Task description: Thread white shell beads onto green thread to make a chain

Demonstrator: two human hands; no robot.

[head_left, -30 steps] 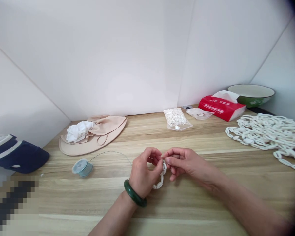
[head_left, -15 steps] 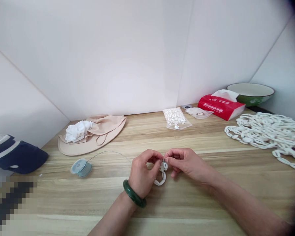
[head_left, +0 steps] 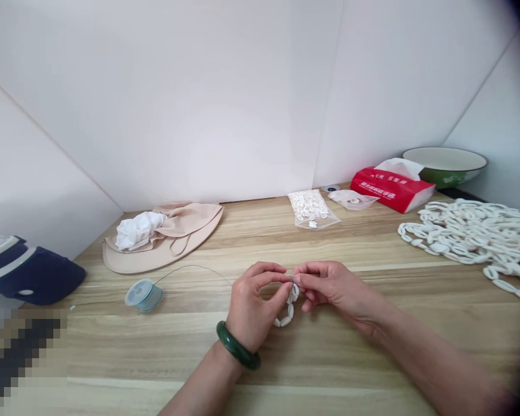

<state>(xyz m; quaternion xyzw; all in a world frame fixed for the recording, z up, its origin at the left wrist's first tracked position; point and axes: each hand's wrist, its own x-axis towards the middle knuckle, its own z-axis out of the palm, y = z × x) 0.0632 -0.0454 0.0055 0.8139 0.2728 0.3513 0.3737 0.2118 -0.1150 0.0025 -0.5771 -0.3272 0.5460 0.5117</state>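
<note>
A short string of white cowrie-like shells [head_left: 290, 312] hangs in a loop below my fingertips, just over the wooden table. My left hand [head_left: 257, 297], with a dark green bangle [head_left: 238, 346] at its wrist, pinches the thin cord at the string's top between thumb and index finger. Right beside it, my right hand [head_left: 325, 286] pinches the same spot, its other fingers curled. What exactly lies between the fingertips is too small to make out. A pale blue spool of cord [head_left: 144, 296] lies to the left, its thin line [head_left: 190, 266] running toward my left hand.
A beige sun hat [head_left: 186, 222] with white cloth [head_left: 141, 230] lies back left, a dark blue jug [head_left: 47, 276] at the left edge. Behind are bagged shells [head_left: 309, 207], a small bag [head_left: 353, 200], red tissues [head_left: 392, 188] and a green bowl [head_left: 450, 173]. Strung shells [head_left: 481, 231] heap at right.
My left index finger has straightened and lifted a little, with the other fingers opening slightly. Both hands stay together at the top of the shell string.
</note>
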